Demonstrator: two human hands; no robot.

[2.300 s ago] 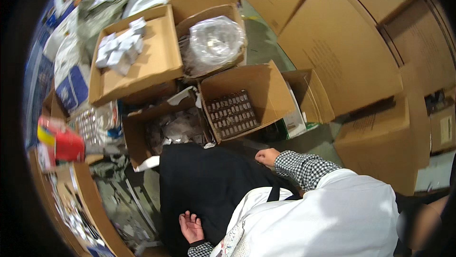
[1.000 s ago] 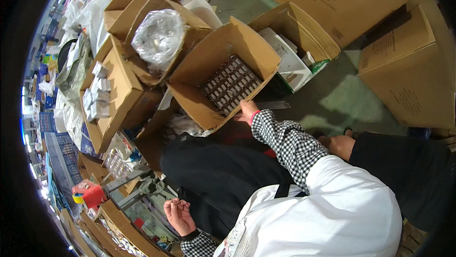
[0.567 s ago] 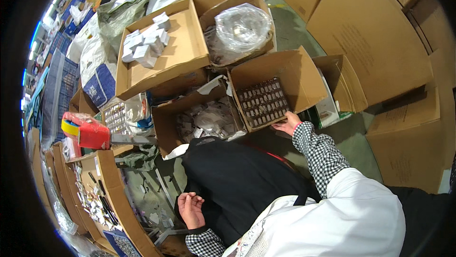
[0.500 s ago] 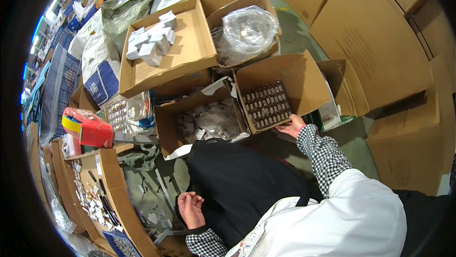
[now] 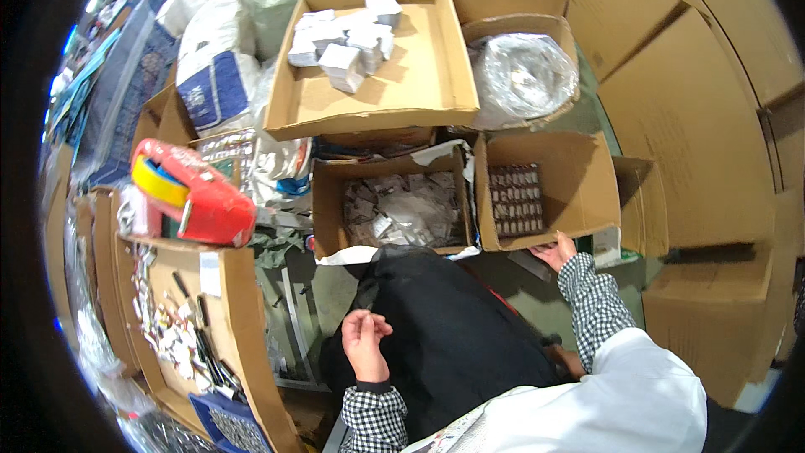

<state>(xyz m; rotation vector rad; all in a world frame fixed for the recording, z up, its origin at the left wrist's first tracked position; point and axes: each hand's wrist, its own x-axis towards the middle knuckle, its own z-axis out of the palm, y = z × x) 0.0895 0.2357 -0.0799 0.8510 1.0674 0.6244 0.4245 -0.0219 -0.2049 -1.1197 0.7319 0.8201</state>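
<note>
In front of me on the right is an open cardboard box point(image 5: 579, 193) with rows of small metallic parts point(image 5: 515, 200) along its left side. My right hand point(image 5: 557, 252) is at this box's near rim, its fingers closed along the lower edge. My left hand point(image 5: 366, 347) hangs over my dark-clothed lap, thumb and fingertips drawn together; anything between them is too small to make out. Left of the box with the rows stands another carton point(image 5: 329, 201), holding small pale packets and clear plastic point(image 5: 415, 214).
A shallow carton point(image 5: 436, 88) with white stacks point(image 5: 344, 66) lies behind. A red tape dispenser point(image 5: 201, 189) stands left, above a tray point(image 5: 237, 302) of small parts and black-handled tools. Large cartons point(image 5: 688, 126) rise on the right. Beyond the shallow carton is a box with clear plastic point(image 5: 528, 76).
The box with the rows now sits straighter beside its neighbour, my right hand still at its near edge. My left hand stays over my lap. The whole view has shifted and turned.
</note>
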